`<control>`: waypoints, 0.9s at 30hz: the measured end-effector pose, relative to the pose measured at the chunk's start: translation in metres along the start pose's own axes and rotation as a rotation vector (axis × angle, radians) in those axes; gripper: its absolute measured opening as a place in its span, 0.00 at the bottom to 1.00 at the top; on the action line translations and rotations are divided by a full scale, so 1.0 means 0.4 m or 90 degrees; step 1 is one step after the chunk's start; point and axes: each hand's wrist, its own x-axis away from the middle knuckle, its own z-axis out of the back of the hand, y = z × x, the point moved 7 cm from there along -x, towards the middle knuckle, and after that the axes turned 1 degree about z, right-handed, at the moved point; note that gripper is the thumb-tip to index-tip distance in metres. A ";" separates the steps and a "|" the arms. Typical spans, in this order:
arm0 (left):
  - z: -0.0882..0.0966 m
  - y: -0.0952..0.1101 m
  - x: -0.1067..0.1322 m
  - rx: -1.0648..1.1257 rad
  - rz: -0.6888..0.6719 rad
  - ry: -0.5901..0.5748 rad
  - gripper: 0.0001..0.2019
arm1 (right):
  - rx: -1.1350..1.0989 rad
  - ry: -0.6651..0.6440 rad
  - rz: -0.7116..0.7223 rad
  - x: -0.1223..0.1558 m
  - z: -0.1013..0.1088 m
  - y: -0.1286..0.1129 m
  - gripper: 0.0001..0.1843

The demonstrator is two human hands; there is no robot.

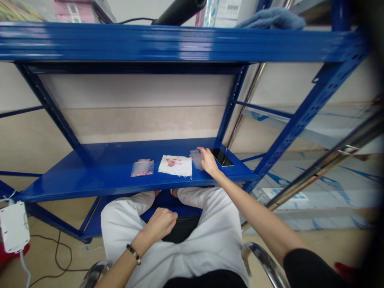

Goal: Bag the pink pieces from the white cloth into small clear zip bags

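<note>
On the blue shelf, my right hand (208, 162) is at a few clear plastic bags (196, 159), its fingers closed at their right edge. My left hand (162, 225) rests over my lap with the fingers curled in, and nothing shows in it. Between the bags and a filled pouch lies a white cloth (185, 169), with a small heap of pink and gold beads (171, 163) on it. Further left, a clear zip bag (143, 168) holds pink beads along its bottom.
A black phone or tablet (222, 157) lies right of my right hand. The blue shelf (99, 170) has uprights at its sides and a thick beam (168, 43) above. A white power strip (14, 228) hangs at the left, with cables on the floor.
</note>
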 end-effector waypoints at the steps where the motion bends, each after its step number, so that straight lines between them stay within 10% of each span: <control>1: -0.002 0.001 0.000 0.002 -0.002 0.000 0.10 | -0.015 0.002 0.008 -0.002 0.003 -0.005 0.34; 10: 0.060 -0.002 -0.007 0.319 0.067 0.142 0.19 | -0.455 0.065 -0.029 0.085 0.070 -0.170 0.11; 13: 0.072 -0.037 -0.015 0.696 0.142 0.175 0.21 | -0.771 -0.041 -0.154 0.210 0.026 -0.246 0.09; 17: 0.059 -0.066 -0.017 1.068 0.202 0.187 0.24 | -0.823 -0.248 -0.219 0.352 -0.063 -0.303 0.15; 27: 0.068 -0.110 -0.014 0.864 0.237 0.143 0.17 | -0.629 -0.326 -0.051 0.368 -0.137 -0.295 0.27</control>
